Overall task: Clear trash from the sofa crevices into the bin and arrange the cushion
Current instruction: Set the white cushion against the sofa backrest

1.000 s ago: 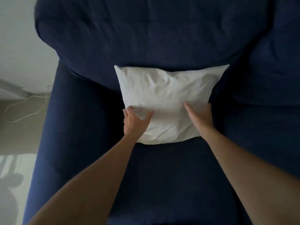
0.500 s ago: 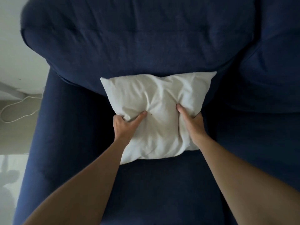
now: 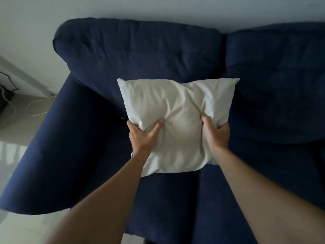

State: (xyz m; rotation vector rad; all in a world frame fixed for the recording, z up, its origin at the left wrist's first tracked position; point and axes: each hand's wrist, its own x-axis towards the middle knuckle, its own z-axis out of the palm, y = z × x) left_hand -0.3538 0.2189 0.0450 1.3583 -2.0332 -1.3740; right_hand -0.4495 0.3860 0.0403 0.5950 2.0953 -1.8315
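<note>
A white cushion leans against the back of a dark blue sofa, over the seat. My left hand grips the cushion's lower left side, thumb pressed into the fabric. My right hand grips its lower right side the same way. The cover bunches into creases between both thumbs. A small dark speck shows on the cushion near my left thumb. No trash and no bin are in view.
The sofa's left armrest runs toward me. A second back cushion fills the right. Left of the sofa, a white cable loops on the floor beside a dark object by the wall.
Both hands went from resting flat on the cushion to squeezing it at the sides. The view has pulled back and tilted up, so the sofa's top edge and the wall now show.
</note>
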